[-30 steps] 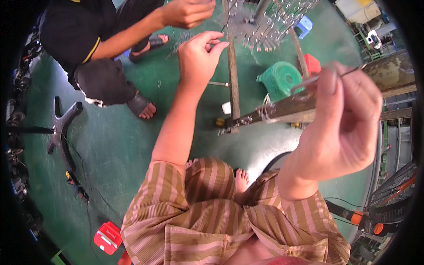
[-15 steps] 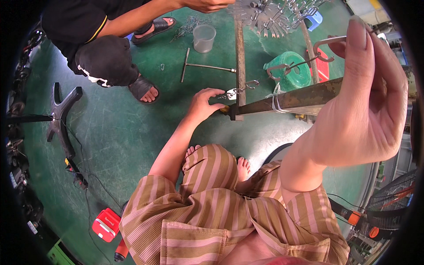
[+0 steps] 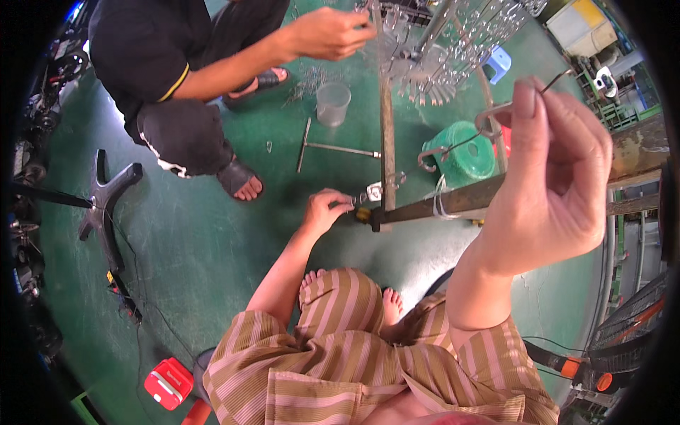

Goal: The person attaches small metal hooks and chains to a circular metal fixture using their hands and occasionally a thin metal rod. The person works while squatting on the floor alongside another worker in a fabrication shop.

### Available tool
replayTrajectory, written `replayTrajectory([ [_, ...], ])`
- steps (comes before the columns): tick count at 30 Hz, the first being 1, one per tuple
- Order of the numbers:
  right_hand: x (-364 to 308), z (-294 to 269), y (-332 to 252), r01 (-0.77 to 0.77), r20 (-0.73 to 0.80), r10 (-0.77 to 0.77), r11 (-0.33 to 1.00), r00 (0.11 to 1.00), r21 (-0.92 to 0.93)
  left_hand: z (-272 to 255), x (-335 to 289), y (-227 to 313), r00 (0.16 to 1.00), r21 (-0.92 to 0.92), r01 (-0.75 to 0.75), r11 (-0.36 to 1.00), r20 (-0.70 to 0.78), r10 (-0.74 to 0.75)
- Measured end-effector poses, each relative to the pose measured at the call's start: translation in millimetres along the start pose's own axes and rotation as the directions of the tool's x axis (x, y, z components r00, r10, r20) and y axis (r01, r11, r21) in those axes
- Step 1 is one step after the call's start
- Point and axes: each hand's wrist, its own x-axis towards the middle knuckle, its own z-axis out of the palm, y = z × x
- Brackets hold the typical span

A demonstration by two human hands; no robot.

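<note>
My right hand [image 3: 559,177] is raised at the right, thumb and fingers pinched on a bent metal hook [image 3: 494,117]. One end of a thin rod [image 3: 556,81] sticks out above its fingers. Another small hook [image 3: 429,157] hangs linked at the left end. Low by the frame's corner, my left hand [image 3: 324,214] has thumb and fingertips together at a small metal link [image 3: 361,200]. That link lies beside a white tag [image 3: 375,191] on the upright bar; its exact shape is too small to tell.
A rusty metal frame [image 3: 453,202] crosses before me. Beyond it stand a green plastic stool [image 3: 464,152] and a round rack of hooks [image 3: 432,64]. A co-worker's hand [image 3: 333,33] is at the rack. A T-handle wrench [image 3: 340,150] and a clear bucket [image 3: 332,106] are on the floor.
The whole view has shifted, with the scene lower in it. My left thumb and fingers, apart before, have closed at the small link. My right hand has moved left, still holding the hook.
</note>
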Motion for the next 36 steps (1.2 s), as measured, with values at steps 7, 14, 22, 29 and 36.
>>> replayTrajectory([
  [7,3,-1,-2,-0.009,0.01,0.009,1.0,1.0,0.005,-16,12,-10,0.999,-0.133,0.046,0.99,-0.012,-0.048],
  [14,1,-8,-8,-0.001,0.031,0.0,1.0,1.0,0.017,-66,61,82,0.96,0.059,-0.123,0.991,-0.245,0.133],
  [22,-1,-16,-9,-0.069,-0.005,0.069,0.998,0.998,0.007,-66,157,185,0.77,0.105,-0.428,0.898,-0.477,0.423],
  [29,-4,-19,-6,-0.048,0.0,0.048,0.998,0.999,-0.029,-43,203,183,0.684,0.356,-0.358,0.863,-0.529,0.502],
  [36,-6,-19,-6,-0.056,0.001,0.056,0.998,0.998,-0.017,-31,209,179,0.679,0.462,-0.26,0.848,-0.536,0.501],
])
